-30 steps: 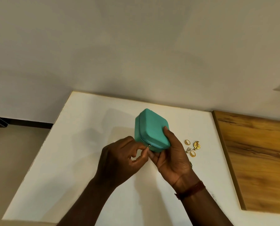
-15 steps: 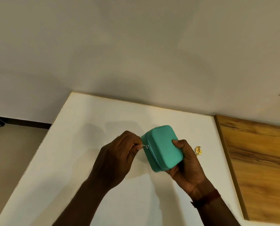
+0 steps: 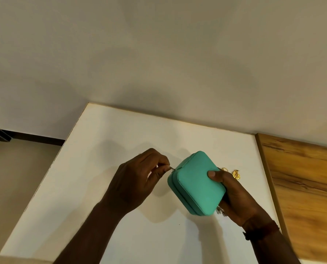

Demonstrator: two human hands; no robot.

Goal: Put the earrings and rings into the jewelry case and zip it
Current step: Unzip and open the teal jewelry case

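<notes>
The jewelry case [image 3: 197, 185] is being held tilted over the bench [image 3: 120, 140], the right hand [image 3: 235, 199] curling its fingers [image 3: 213, 175] round its right side. The left hand [image 3: 138, 180] fingers are pinching the zipper pull [image 3: 171, 169]. A gold earring [image 3: 236, 174] is lying just beyond the right fingers.

The right hand [image 3: 233, 195] gripped the teal jewelry case [image 3: 197, 185], tilted above the white table [image 3: 105, 149], with the thumb pressed on its lid. The left hand [image 3: 138, 180] pinched the zipper pull [image 3: 171, 169] at the case's left corner. A gold earring [image 3: 236, 174] and a ring [image 3: 224, 169] lay on the table just beyond the right hand, near the wooden panel [image 3: 301, 187].
</notes>
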